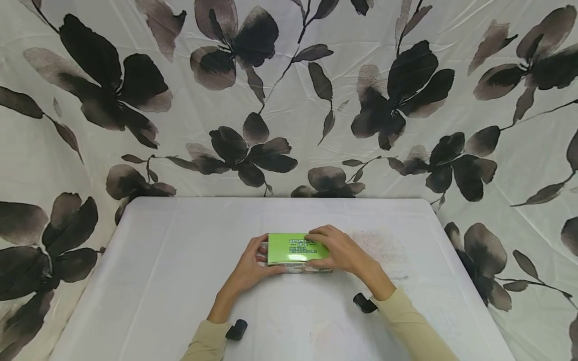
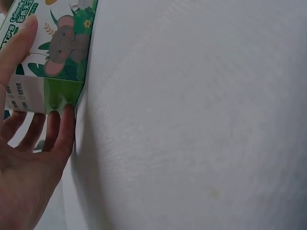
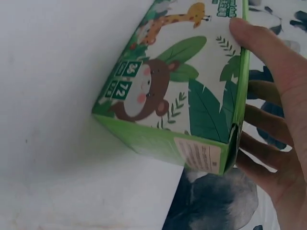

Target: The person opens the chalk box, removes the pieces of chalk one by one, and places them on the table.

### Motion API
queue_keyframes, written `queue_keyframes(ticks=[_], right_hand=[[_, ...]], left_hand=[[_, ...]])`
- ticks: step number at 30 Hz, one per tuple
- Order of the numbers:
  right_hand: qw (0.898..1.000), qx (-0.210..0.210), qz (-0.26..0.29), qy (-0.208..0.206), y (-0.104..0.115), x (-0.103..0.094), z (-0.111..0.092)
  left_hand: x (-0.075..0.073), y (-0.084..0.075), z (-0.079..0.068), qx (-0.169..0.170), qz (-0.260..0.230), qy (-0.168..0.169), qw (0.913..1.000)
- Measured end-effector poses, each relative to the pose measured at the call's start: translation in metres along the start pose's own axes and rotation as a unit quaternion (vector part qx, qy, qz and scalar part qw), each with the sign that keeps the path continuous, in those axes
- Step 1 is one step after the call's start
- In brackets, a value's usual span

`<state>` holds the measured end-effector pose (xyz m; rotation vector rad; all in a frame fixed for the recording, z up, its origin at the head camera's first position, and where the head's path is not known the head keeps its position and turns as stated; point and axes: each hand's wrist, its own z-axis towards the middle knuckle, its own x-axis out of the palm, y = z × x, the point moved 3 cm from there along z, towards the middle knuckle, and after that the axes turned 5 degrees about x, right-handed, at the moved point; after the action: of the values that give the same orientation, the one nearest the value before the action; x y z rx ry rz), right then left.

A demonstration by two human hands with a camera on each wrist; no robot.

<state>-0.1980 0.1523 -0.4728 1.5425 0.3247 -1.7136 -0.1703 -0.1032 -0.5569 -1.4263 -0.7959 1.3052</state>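
A small cardboard box with a bright green top stands on the white table, long side toward me. Its front shows cartoon animals: an elephant in the left wrist view, a brown bear and a giraffe in the right wrist view. My left hand holds the box's left end, thumb on the front face and fingertips against the end panel. At the right part of the box, my right hand grips it, thumb at the upper front edge and fingers reaching over the top toward the back. A pale label marks the right end panel.
The white table carries faint reddish smudges right of the box. Behind it hangs a floral cloth. A black wrist device sits at the left sleeve, another black device at the right.
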Motion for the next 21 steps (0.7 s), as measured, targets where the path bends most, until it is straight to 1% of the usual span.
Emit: queue_keyframes(ticks=[4,9,14,21], right_hand=[[0.999,-0.042,-0.031,-0.003,0.001,-0.003,0.005],[0.997,-0.059,-0.038,0.015,0.0,-0.006,0.01],[0.998,-0.053,-0.03,0.028,-0.002,-0.008,0.013],[0.998,-0.018,0.02,0.059,-0.006,-0.011,0.018]], left_hand=[[-0.001,-0.001,-0.001,0.005,0.009,-0.007,0.9999],[-0.001,-0.001,-0.002,0.007,0.013,-0.013,0.9998],[0.0,-0.003,-0.001,0.01,0.016,-0.016,0.9997],[0.0,-0.003,-0.001,0.006,0.023,-0.018,0.9996]])
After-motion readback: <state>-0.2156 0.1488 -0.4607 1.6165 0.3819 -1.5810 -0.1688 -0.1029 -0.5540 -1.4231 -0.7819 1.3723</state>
